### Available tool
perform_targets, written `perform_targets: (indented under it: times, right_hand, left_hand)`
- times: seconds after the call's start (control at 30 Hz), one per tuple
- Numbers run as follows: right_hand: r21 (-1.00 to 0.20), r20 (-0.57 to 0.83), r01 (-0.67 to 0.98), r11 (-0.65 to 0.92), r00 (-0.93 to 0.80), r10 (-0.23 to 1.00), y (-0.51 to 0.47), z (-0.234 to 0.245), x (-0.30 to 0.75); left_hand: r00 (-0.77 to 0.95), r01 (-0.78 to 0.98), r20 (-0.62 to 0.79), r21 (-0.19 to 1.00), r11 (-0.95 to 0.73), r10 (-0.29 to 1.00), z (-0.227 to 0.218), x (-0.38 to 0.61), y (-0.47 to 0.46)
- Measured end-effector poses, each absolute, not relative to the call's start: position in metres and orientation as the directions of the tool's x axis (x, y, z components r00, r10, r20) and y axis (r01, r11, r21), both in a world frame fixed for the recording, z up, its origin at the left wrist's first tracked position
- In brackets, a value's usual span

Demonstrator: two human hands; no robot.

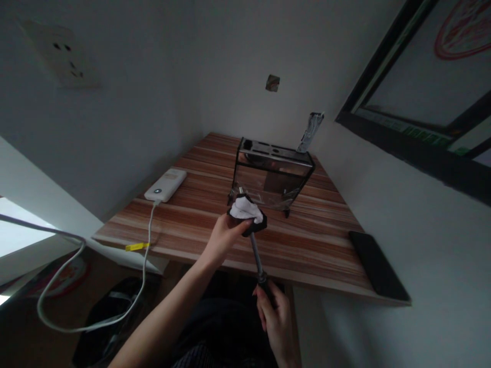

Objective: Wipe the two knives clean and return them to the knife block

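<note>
My right hand (276, 314) grips the dark handle of a screwdriver (256, 255), whose metal shaft points up and away over the table's front edge. Near the shaft's tip, my left hand (224, 236) pinches a white and black cloth (247, 212) wrapped around it. Just behind the cloth, a shiny metal rack with slots (272, 171) stands on the wooden table (192, 214), apart from the tool. A metal strip (311, 132) sticks up behind the rack.
A white power bank (165, 185) lies at the table's left, its white cable (148, 240) with a yellow tag hanging over the front edge. A black phone (378, 267) lies at the right front corner. Walls close in behind and right.
</note>
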State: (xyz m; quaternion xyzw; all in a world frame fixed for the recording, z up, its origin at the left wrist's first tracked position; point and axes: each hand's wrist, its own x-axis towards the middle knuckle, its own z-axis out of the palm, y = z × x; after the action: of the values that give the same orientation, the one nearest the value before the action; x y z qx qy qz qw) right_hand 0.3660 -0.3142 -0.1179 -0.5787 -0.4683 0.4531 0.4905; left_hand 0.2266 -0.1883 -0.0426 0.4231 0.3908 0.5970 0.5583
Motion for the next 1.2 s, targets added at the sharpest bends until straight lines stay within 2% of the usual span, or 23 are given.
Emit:
perform_targets:
  times: [0.1,0.3,0.43,0.57,0.73,1.07,1.2]
  right_hand:
    - [-0.992,-0.108,0.050,-0.113,0.099,0.989,-0.309,-0.111,0.365]
    - [-0.994,-0.110,-0.003,-0.111,0.170,0.979,-0.300,-0.108,0.363]
    - [-0.993,-0.108,-0.062,-0.097,0.210,0.972,-0.297,-0.113,0.361]
    - [-0.993,-0.113,-0.050,-0.106,0.183,0.977,-0.298,-0.116,0.361]
    - [-0.994,-0.105,-0.017,-0.104,0.173,0.979,-0.299,-0.114,0.361]
    - [-0.990,-0.139,-0.036,-0.135,0.152,0.979,-0.301,-0.108,0.360]
    - [-0.990,-0.138,-0.024,-0.136,0.149,0.979,-0.301,-0.107,0.361]
  left_hand:
    - [0.074,-0.296,0.039,0.955,-0.015,0.996,-0.047,0.236,-0.198]
    - [0.236,-0.204,0.019,0.979,0.031,0.972,-0.067,0.248,-0.219]
    - [0.262,-0.174,0.051,0.985,-0.005,0.964,-0.076,0.251,-0.230]
    - [0.290,-0.128,0.013,0.991,0.025,0.957,-0.077,0.248,-0.231]
    - [0.291,-0.125,-0.023,0.990,0.062,0.957,-0.078,0.247,-0.228]
    - [0.198,-0.285,0.001,0.957,0.056,0.980,-0.073,0.251,-0.234]
    - [0.183,-0.269,-0.003,0.962,0.053,0.983,-0.068,0.249,-0.230]
